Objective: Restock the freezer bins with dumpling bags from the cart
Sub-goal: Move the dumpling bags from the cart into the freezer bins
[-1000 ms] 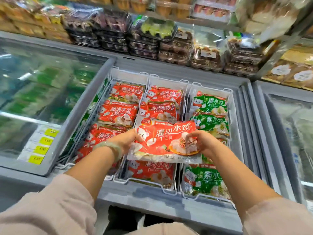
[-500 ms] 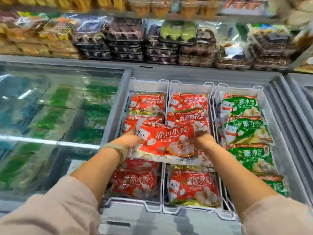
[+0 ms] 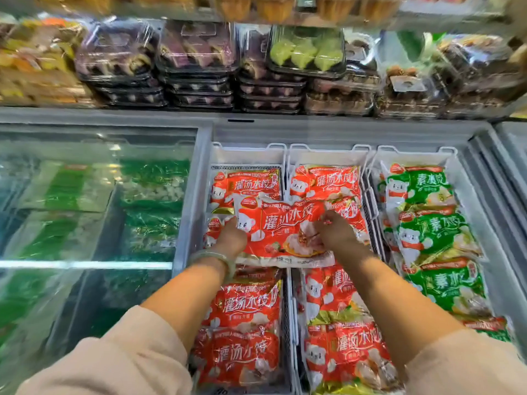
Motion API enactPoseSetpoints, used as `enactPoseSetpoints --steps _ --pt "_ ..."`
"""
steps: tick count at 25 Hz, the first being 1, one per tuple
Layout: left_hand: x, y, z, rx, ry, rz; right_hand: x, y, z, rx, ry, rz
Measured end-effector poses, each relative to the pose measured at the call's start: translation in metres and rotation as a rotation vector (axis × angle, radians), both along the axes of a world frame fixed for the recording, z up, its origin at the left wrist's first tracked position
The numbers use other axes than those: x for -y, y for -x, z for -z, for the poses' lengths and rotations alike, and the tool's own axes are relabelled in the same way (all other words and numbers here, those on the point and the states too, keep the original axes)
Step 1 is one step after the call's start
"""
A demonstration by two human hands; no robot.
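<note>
A red dumpling bag (image 3: pixel 282 226) is held flat over the open freezer, straddling the divider between the left bin (image 3: pixel 248 155) and the middle bin (image 3: pixel 328 155). My left hand (image 3: pixel 231 238) grips its left edge; a pale bangle sits on that wrist. My right hand (image 3: pixel 333 232) grips the bag's right part from above. Both bins hold several red dumpling bags (image 3: pixel 248 306). The right bin (image 3: pixel 413 156) holds several green dumpling bags (image 3: pixel 427 226). The cart is out of view.
A closed glass freezer lid (image 3: pixel 94 212) covers green packs on the left. Stacked clear trays of pastries (image 3: pixel 199 61) fill the shelf behind the freezer. Another freezer's frame (image 3: pixel 510 155) is at the far right.
Both hands carried the red bag farther from me, toward the back of the bins, and slightly lower. The camera leaned in over the freezer.
</note>
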State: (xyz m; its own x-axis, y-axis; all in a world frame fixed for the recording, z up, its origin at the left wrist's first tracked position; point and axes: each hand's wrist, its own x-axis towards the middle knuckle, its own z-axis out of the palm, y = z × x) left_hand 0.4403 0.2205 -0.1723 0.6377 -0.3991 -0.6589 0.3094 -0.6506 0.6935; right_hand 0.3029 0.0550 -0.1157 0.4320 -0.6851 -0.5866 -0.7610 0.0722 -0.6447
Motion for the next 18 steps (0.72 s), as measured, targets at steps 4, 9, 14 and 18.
enactPoseSetpoints --steps 4,9,14,18 --pt "0.026 -0.041 0.028 0.061 -0.042 -0.155 0.014 -0.059 0.015 0.165 -0.241 0.109" --pt "0.042 -0.088 0.082 0.163 -0.194 -0.196 0.027 -0.123 0.053 0.265 -0.472 0.175" --pt "0.054 -0.108 0.077 0.35 -0.253 -0.262 0.032 -0.153 0.11 0.223 -0.471 -0.049" --pt "0.057 -0.101 0.08 0.446 -0.426 0.132 0.025 -0.152 0.133 0.125 -0.121 -0.193"
